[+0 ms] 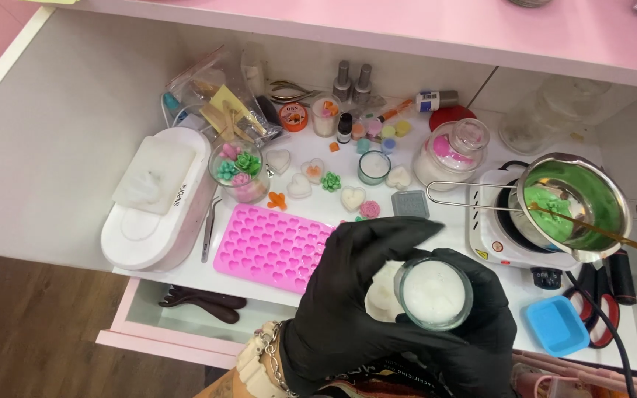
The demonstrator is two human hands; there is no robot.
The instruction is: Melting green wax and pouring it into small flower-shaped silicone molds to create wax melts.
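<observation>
Glass cup [434, 292] filled with set white wax sits low in the view, just below the pink heart mould [273, 247] on the white table [455, 221], cradled between both black-gloved hands. The left hand [348, 295] wraps round its near side with fingers [388, 230] curled over the top, while the right hand [484, 317] closes on the far side; both sets of fingers are pressed against the glass rather than spread. A pale wax heart [382, 295] shows between the cup and the left palm, though whether it is held or lying below I cannot tell.

Judging by how things lie, the cup's fill looks already poured and hardened. Right of the mould, a steel melting pot [573, 203] on a small white hotplate [499, 236] holds green wax, partly solid, with a stick [606, 232] resting in it, so that batch seems unfinished. The mould's cavities appear empty. Above the mould lie finished white hearts [353, 197], a small glass candle [374, 166], and a jar of coloured wax flowers [237, 169]. A blue square mould [557, 325] sits well to the mould's right.
</observation>
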